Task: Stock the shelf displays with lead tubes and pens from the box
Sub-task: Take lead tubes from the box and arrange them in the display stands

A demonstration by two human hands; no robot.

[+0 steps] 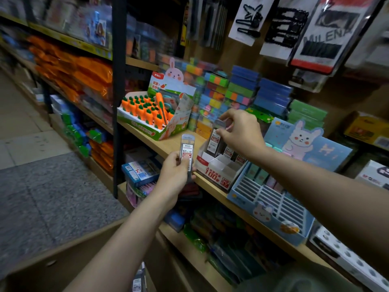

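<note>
Because the white display carton (219,167) sits at the front edge of the wooden shelf (168,146), tilted back with its tiered compartments open toward me, I can feed it from below without reaching over anything, and that seems to be why both arms come up from the cardboard box (63,256) at the bottom of the view, where at least one more tube (139,279) shows. My right hand (237,131) is over the carton's back row, thumb and fingers curled in a pinch on the top of a lead tube (216,138) that stands upright, label facing out, just beside other tubes already seated there; I judge it is being settled into its slot, though I cannot tell whether its foot has reached the bottom. My left hand (179,171) waits just in front of the carton and a little lower, fingers wrapped round the lower half of a second lead tube (187,150), held upright with its printed face toward me, ready, I would say, to go in next. The front compartments of the carton look empty, so most of the filling is ahead. To the left stands the carrot display (151,110), to the right the blue rabbit display (271,199) with many bare slots, which I take to be where pens belong. No pens are in either hand.
</note>
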